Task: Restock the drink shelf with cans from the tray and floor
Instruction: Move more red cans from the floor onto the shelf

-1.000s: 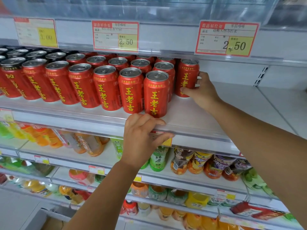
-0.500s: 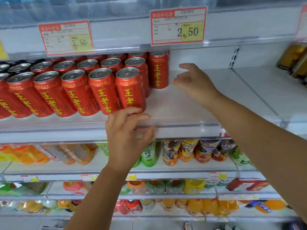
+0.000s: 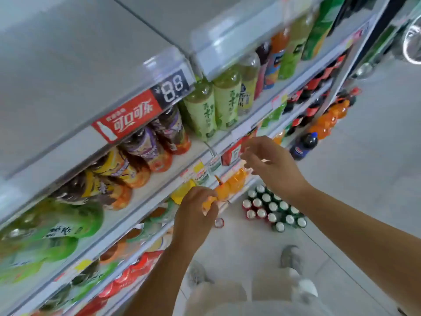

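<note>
A cluster of several green and red cans (image 3: 273, 208) stands upright on the floor by the foot of the shelving. A single red can (image 3: 219, 222) stands apart to their left. My left hand (image 3: 196, 213) hovers in front of the lower shelves with its fingers loosely curled, holding nothing. Higher and to the right, my right hand (image 3: 271, 160) has its fingers relaxed and spread, and is empty too. The bare grey drink shelf (image 3: 79, 53) runs across the upper left. The red cans stocked on it are out of view.
Bottled teas and juices (image 3: 205, 110) fill the shelves below the bare one. Large cola and orange soda bottles (image 3: 323, 124) stand on the floor at the far end. My shoes (image 3: 289, 258) are on the grey floor below the cans.
My view has swung down and to the right, from the red-can shelf to the floor. Both hands left the shelf and dropped lower; the right hand released the red can it placed.
</note>
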Action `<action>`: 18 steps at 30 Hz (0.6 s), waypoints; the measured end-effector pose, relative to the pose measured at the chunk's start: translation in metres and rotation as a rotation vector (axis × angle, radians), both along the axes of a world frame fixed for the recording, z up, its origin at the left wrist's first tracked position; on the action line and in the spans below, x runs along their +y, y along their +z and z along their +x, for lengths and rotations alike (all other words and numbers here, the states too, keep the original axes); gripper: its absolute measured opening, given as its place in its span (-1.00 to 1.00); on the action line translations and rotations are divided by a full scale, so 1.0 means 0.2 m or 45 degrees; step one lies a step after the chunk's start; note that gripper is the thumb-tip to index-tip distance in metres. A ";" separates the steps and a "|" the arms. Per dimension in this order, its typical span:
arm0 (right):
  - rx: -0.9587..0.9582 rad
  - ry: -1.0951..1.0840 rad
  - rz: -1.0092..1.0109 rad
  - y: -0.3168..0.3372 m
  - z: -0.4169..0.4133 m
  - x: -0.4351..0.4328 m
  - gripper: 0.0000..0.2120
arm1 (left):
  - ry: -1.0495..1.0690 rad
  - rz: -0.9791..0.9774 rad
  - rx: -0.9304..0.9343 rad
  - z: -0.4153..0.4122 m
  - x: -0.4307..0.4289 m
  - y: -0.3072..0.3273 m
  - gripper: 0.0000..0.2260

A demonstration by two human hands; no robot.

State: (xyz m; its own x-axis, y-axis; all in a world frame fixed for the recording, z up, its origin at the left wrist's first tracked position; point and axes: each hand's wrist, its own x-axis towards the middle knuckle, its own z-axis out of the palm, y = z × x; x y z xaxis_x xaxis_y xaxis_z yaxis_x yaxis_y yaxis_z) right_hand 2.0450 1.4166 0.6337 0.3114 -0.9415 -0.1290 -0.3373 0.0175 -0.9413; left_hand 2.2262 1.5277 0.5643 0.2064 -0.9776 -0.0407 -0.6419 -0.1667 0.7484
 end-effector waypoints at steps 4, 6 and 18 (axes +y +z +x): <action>0.282 -0.229 0.439 -0.58 -0.28 0.00 -0.85 | -0.085 0.563 0.085 -0.15 0.04 -0.50 -0.80; 0.405 -0.300 0.656 -0.89 -0.39 0.05 -0.81 | -0.107 0.776 0.059 -0.20 0.07 -0.75 -0.78; 0.781 -0.105 1.097 -2.86 -0.51 0.20 -0.52 | 0.198 1.302 -0.101 -0.24 0.00 -2.51 -0.58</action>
